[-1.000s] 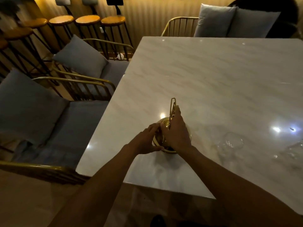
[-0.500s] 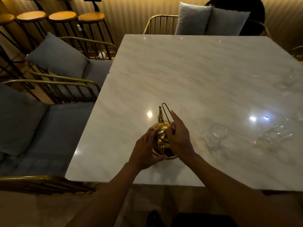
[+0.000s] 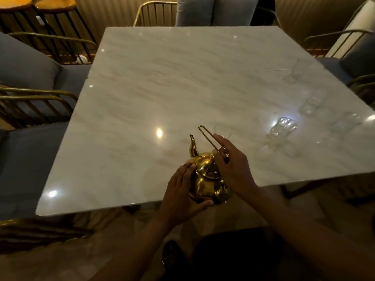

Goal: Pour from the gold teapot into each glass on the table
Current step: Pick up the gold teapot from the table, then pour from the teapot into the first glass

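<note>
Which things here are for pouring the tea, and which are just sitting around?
For the job: gold teapot, left hand, right hand, nearest glass, other glasses.

Just there: marble table, grey chair cushions, wooden stools.

The shiny gold teapot [image 3: 207, 179] is sitting at the table's near edge, spout pointing away, wire handle raised. Clear glasses [image 3: 222, 130] are standing beyond and to the right.

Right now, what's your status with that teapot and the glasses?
Left hand cups gold teapot body; right hand holds handle. Teapot near table edge, not pouring. Nearest glass just beyond, nothing between.
</note>
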